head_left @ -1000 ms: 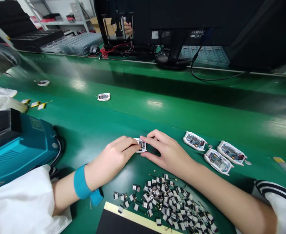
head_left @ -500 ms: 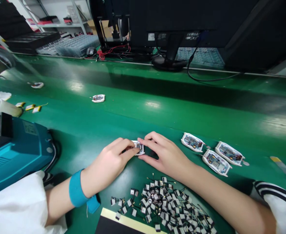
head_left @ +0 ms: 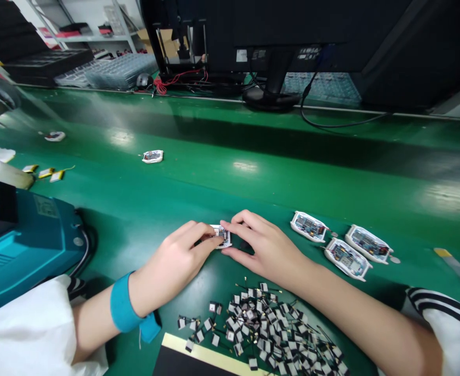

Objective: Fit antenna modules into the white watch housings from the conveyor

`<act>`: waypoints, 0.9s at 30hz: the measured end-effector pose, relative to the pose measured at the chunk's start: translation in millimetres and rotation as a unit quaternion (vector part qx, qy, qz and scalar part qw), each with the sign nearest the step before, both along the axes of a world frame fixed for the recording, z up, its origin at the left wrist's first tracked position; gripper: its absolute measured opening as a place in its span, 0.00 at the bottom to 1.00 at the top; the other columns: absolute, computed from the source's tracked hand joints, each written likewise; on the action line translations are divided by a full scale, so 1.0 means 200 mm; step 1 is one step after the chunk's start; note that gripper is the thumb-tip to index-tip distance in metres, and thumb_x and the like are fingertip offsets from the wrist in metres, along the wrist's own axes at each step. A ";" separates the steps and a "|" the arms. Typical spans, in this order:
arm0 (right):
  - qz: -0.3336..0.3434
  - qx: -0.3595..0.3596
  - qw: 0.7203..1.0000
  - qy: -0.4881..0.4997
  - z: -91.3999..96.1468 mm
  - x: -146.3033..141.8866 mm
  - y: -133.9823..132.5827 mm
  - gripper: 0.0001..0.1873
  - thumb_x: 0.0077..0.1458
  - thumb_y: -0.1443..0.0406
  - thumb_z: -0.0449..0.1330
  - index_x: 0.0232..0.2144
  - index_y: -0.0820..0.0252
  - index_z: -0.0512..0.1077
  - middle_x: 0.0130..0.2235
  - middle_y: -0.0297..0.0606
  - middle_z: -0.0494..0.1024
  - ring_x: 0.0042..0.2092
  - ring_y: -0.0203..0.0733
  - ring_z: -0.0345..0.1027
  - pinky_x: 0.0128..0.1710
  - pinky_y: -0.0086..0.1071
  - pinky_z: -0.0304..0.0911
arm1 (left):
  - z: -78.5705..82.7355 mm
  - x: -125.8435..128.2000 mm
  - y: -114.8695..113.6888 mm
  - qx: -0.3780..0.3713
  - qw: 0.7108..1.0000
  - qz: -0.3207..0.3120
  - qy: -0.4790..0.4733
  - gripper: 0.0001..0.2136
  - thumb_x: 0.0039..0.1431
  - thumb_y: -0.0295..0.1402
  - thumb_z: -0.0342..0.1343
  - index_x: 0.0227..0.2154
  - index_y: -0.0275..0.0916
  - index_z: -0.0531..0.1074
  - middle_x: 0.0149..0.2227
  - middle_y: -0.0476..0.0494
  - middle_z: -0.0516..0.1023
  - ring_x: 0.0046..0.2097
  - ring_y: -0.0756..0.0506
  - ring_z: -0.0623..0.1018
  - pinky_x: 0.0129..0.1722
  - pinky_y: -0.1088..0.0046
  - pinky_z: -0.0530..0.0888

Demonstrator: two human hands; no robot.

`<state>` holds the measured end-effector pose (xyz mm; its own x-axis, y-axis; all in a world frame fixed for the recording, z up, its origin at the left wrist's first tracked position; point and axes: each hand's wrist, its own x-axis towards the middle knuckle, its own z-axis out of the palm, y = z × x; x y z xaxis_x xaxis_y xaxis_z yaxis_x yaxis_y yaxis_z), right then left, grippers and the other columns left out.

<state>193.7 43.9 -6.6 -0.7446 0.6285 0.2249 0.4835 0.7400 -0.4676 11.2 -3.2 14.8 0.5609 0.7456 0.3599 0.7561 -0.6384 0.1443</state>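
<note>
Item: white-rimmed circuit module (head_left: 222,236), between your hands, over the near part of the green bench mat (head_left: 230,183); circuit board faces up.
Left hand (head_left: 177,259): closed on the module's left side, fingertips (head_left: 210,233) against it.
Right hand (head_left: 269,248): closed on the module's right side, fingers (head_left: 245,222) curved over it. Both hands grip the same module.
Left wrist: blue wrist strap (head_left: 126,304) fitted.
Right sleeve: white with black stripes (head_left: 445,308), at the near right.
Right of your hands: three more white-rimmed modules (head_left: 309,226) lying flat, close together, boards up.
Near, below your hands: loose heap of small black-and-white parts with thin wires (head_left: 261,326), beside a black board with a cream edge (head_left: 190,347).
Near left: teal machine (head_left: 45,224), just beside your left forearm.
Far left: two single modules (head_left: 152,156) well apart on the mat; three small yellow pouch batteries (head_left: 46,173) in a row.
Far side: monitor stand (head_left: 271,89) and red wires (head_left: 170,81).
</note>
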 end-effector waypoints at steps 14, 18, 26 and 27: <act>0.001 -0.002 1.000 0.000 0.00 0.00 0.00 0.21 0.53 0.59 0.51 0.47 0.63 0.63 0.40 0.42 0.67 0.39 0.40 0.62 0.39 0.35 0.64 | 0.00 0.00 0.00 0.001 1.000 0.002 -0.007 0.09 0.56 0.25 0.46 0.36 0.33 0.71 0.33 0.42 0.72 0.34 0.48 0.70 0.31 0.71 0.73; 0.003 -0.004 1.000 0.001 -0.01 0.00 0.00 0.21 0.53 0.59 0.51 0.47 0.64 0.63 0.40 0.42 0.67 0.39 0.40 0.62 0.39 0.35 0.64 | 0.00 0.00 0.00 0.000 1.000 0.002 -0.005 0.09 0.57 0.25 0.46 0.35 0.33 0.71 0.33 0.42 0.72 0.34 0.48 0.70 0.31 0.72 0.73; 0.005 -0.003 1.000 0.005 -0.01 0.01 0.00 0.21 0.53 0.59 0.51 0.47 0.64 0.63 0.40 0.42 0.67 0.40 0.40 0.62 0.39 0.35 0.64 | 0.00 0.00 0.00 0.007 1.000 0.004 -0.004 0.09 0.57 0.26 0.45 0.35 0.34 0.71 0.33 0.43 0.72 0.34 0.49 0.70 0.32 0.73 0.73; 0.005 -0.003 1.000 0.004 -0.01 0.01 0.00 0.22 0.53 0.59 0.51 0.48 0.64 0.63 0.40 0.42 0.67 0.40 0.40 0.62 0.39 0.35 0.64 | 0.00 0.00 0.00 0.007 1.000 0.003 -0.005 0.09 0.57 0.26 0.45 0.35 0.35 0.71 0.33 0.43 0.72 0.34 0.49 0.70 0.32 0.73 0.73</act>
<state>194.8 44.3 -7.8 -0.7494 0.6219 0.2273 0.4718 0.7423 -0.4758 11.0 -3.3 14.8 0.5521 0.7441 0.3761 0.7590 -0.6353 0.1425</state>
